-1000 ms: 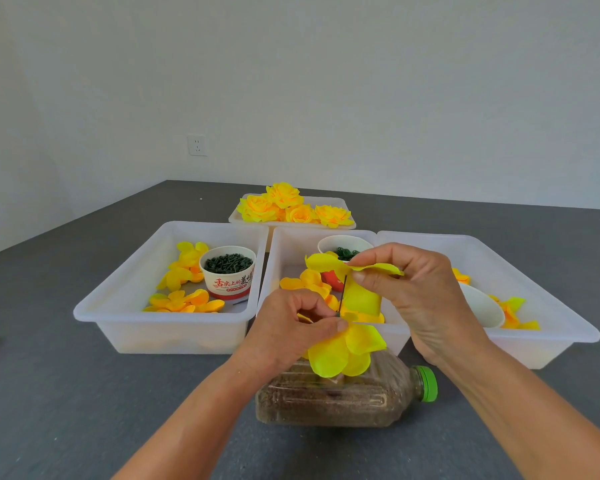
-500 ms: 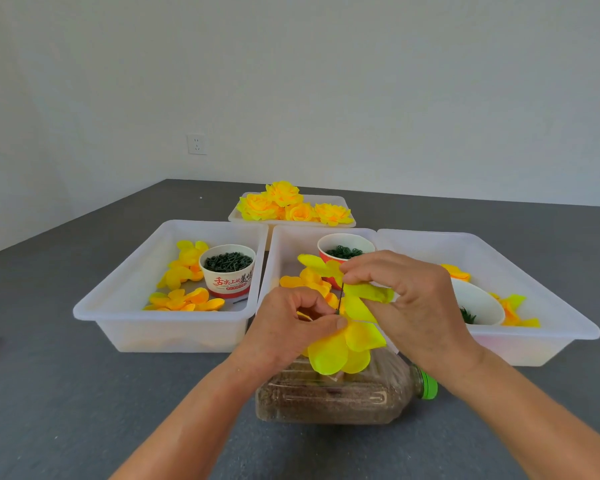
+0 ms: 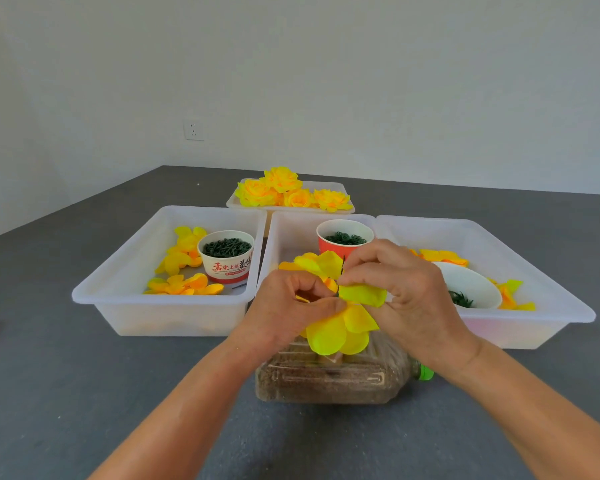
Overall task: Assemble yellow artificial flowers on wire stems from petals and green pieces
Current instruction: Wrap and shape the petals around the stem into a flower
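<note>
A yellow petal layer point(image 3: 362, 294) is pinched by the right hand point(image 3: 404, 292) between thumb and fingertips, and it is held just above the half-built flower point(image 3: 340, 329), close to the thin dark wire stem point(image 3: 342, 268) that rises between the two hands. The layer is probably held so because its centre must be threaded over the wire tip and then slid down. The stem and the petals already on it are gripped by the left hand point(image 3: 291, 306), whose fingers are curled around them, apparently to keep the wire steady and upright while the new layer is brought on.

Directly under both hands a clear plastic bottle point(image 3: 329, 379) with a green cap point(image 3: 425, 373) is laid on its side on the grey counter point(image 3: 84, 393); it seems to be filled with brownish grain or sand. Whether the wire is stuck into it cannot be told.

Just beyond the hands a white bin point(image 3: 293, 233) with a red cup point(image 3: 329, 242) of dark green rings is placed, and loose yellow petals are seen behind the fingers. To the left of the left hand another bin point(image 3: 118, 289) holds a printed paper cup point(image 3: 226, 258) of green pieces and more petals point(image 3: 184, 252). To the right of the right hand a third bin point(image 3: 534, 271) holds a white bowl point(image 3: 471, 289) and petals. The parts are kept within easy reach, sorted by kind. Farthest from the hands, finished flowers point(image 3: 288, 192) are collected on a tray point(image 3: 340, 209).
</note>
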